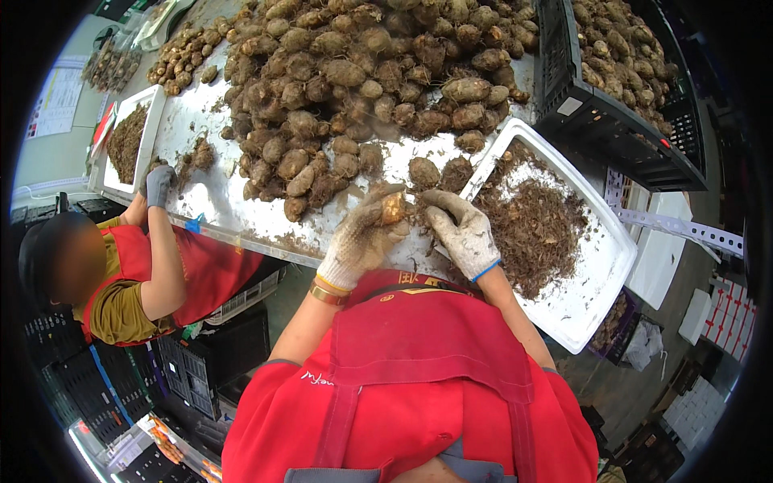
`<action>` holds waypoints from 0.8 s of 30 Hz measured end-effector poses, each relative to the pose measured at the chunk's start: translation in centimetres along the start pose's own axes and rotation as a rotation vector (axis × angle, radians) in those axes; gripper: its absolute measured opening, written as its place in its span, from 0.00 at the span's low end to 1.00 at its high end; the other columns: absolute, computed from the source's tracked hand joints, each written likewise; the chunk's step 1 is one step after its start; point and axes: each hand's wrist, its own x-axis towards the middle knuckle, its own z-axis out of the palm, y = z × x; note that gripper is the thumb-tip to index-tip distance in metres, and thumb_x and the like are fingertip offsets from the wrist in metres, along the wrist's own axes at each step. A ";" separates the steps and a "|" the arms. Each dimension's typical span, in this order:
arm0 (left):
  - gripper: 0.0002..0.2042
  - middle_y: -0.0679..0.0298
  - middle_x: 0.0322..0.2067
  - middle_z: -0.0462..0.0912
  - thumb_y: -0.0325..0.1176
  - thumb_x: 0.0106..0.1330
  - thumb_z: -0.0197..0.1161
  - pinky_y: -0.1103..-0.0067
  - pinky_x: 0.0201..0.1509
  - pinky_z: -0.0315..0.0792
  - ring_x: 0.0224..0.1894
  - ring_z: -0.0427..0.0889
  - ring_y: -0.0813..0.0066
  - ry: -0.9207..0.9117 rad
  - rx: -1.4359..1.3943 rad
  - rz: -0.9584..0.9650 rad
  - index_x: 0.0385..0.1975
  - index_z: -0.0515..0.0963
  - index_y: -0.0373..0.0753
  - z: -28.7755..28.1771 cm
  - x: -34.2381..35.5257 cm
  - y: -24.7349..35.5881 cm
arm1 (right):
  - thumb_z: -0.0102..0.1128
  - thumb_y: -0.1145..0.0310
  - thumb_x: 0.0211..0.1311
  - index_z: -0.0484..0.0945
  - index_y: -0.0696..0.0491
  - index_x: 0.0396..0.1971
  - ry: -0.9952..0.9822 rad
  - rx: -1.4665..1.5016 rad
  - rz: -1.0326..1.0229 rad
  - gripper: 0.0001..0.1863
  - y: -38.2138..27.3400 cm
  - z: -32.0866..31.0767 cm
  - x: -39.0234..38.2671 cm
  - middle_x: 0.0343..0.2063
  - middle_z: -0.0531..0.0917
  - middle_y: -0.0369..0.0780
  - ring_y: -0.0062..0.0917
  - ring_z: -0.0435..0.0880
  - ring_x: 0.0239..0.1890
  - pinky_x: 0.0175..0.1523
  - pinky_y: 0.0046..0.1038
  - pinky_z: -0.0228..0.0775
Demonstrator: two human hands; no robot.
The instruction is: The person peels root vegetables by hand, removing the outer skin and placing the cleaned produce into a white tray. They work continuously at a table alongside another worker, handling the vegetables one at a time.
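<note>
My gloved left hand (366,237) is closed round a small root vegetable (393,208), its pale, partly stripped end facing up. My gloved right hand (457,229) is beside it, fingers curled at its right side; what they pinch, if anything, is too small to make out. A large heap of brown hairy roots (318,97) covers the metal table (205,161) beyond my hands. A white tray (596,290) holding fibrous brown scraps (531,225) lies to the right of my right hand.
A black crate of roots (564,105) is at the upper right. A co-worker (189,282) in a red apron works at my left, near a white tray (155,109) of scraps. Stacked black crates (185,362) stand at lower left; a perforated metal rail (676,225) juts out at right.
</note>
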 end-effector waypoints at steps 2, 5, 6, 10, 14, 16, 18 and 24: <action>0.26 0.58 0.59 0.68 0.35 0.67 0.54 0.69 0.50 0.78 0.53 0.76 0.66 0.008 0.062 0.008 0.64 0.58 0.38 0.2 0.1 0.0 | 0.56 0.69 0.65 0.78 0.58 0.50 -0.011 0.034 0.026 0.16 -0.5 0.0 -0.1 0.45 0.82 0.41 0.22 0.79 0.46 0.53 0.26 0.71; 0.25 0.58 0.56 0.71 0.33 0.66 0.56 0.72 0.48 0.79 0.51 0.77 0.69 0.017 0.194 0.029 0.63 0.60 0.37 0.9 0.3 0.1 | 0.55 0.69 0.65 0.78 0.57 0.50 -0.025 -0.005 0.000 0.15 -0.7 0.0 -0.1 0.45 0.82 0.41 0.23 0.79 0.47 0.53 0.26 0.71; 0.25 0.58 0.55 0.72 0.33 0.66 0.56 0.74 0.47 0.79 0.50 0.77 0.69 0.028 0.250 0.034 0.62 0.61 0.36 0.9 0.3 0.2 | 0.55 0.69 0.65 0.78 0.57 0.50 -0.029 -0.033 -0.018 0.15 -0.6 -0.1 -0.1 0.45 0.82 0.41 0.23 0.79 0.47 0.54 0.26 0.71; 0.25 0.51 0.51 0.74 0.33 0.64 0.57 0.77 0.43 0.80 0.46 0.79 0.66 0.069 0.413 0.071 0.60 0.63 0.31 2.0 0.3 0.3 | 0.55 0.69 0.65 0.78 0.57 0.50 -0.041 -0.024 -0.022 0.15 -1.1 -0.1 -0.2 0.46 0.82 0.42 0.24 0.79 0.48 0.54 0.27 0.71; 0.25 0.52 0.50 0.74 0.32 0.63 0.57 0.77 0.43 0.80 0.46 0.80 0.65 0.121 0.448 0.132 0.60 0.63 0.32 2.7 0.2 0.1 | 0.55 0.69 0.65 0.78 0.58 0.50 -0.048 -0.006 -0.032 0.15 -0.9 0.0 -0.4 0.46 0.82 0.42 0.25 0.79 0.48 0.54 0.27 0.71; 0.25 0.52 0.50 0.74 0.32 0.63 0.57 0.78 0.43 0.81 0.46 0.80 0.65 0.180 0.421 0.160 0.60 0.63 0.31 2.6 0.3 -0.1 | 0.55 0.68 0.65 0.77 0.58 0.50 -0.058 -0.014 -0.040 0.15 -0.7 0.1 -0.4 0.46 0.82 0.42 0.25 0.80 0.48 0.54 0.27 0.71; 0.25 0.52 0.49 0.74 0.34 0.64 0.56 0.79 0.40 0.80 0.43 0.80 0.67 0.137 0.308 0.136 0.60 0.64 0.31 2.6 0.2 0.2 | 0.55 0.68 0.65 0.77 0.58 0.50 -0.065 -0.055 -0.047 0.16 -0.5 0.1 -0.2 0.46 0.82 0.42 0.24 0.80 0.47 0.53 0.26 0.71; 0.24 0.53 0.43 0.76 0.41 0.70 0.50 0.85 0.26 0.72 0.29 0.76 0.74 0.065 0.035 0.053 0.60 0.63 0.31 2.0 0.5 0.2 | 0.55 0.68 0.65 0.77 0.58 0.51 -0.067 -0.062 -0.091 0.16 -0.9 0.0 -0.2 0.46 0.82 0.42 0.23 0.80 0.46 0.52 0.26 0.72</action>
